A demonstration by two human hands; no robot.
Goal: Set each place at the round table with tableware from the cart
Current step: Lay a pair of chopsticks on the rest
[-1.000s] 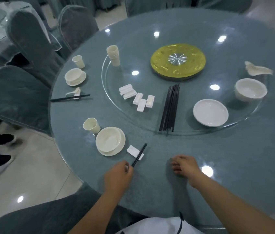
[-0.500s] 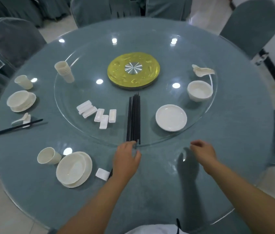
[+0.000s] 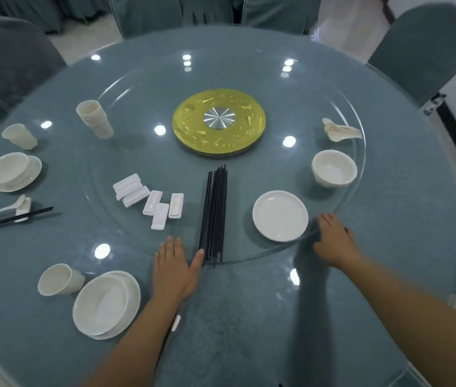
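The left hand (image 3: 175, 270) is laid flat with straight fingers (image 3: 169, 247) on the glass turntable (image 3: 341, 107), its thumb touching the near end of the chopsticks (image 3: 215, 215); the right hand (image 3: 333, 241) is set at the turntable's rim just beside the plate (image 3: 280, 215), fingers loosely bent and nothing held. On the turntable are also seen rests (image 3: 148, 201), stacked cups (image 3: 94, 119), a bowl (image 3: 334, 168) and spoons (image 3: 340, 129) around a gold hub (image 3: 187, 127). On the counter (image 3: 389, 247), a cup (image 3: 58, 280) and bowl on plate (image 3: 106, 303) are placed left of the left forearm, and a second setting (image 3: 13, 171) farther left.
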